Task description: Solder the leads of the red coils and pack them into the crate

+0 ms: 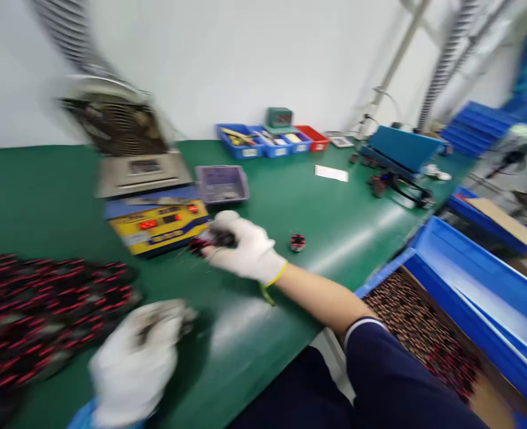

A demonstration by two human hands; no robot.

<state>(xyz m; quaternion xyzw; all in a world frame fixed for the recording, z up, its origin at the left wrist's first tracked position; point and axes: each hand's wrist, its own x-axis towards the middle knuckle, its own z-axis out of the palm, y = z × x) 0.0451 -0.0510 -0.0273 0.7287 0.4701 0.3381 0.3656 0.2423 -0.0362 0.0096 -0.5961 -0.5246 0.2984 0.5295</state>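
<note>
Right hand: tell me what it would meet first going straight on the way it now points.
The right hand would probably first meet the yellow-fronted unit with red digital readouts, though blur leaves depth unclear.

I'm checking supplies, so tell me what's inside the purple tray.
Small pale pieces lie low in the purple tray, too blurred to identify. Anything beneath them is covered, so I can't tell how deep they go.

- We stand in a workshop.
- We see a green surface [272, 190] bearing rows of red-and-black parts [66, 298].
- We notice a yellow-fronted machine [162, 227] and flexible duct [64, 30].
</note>
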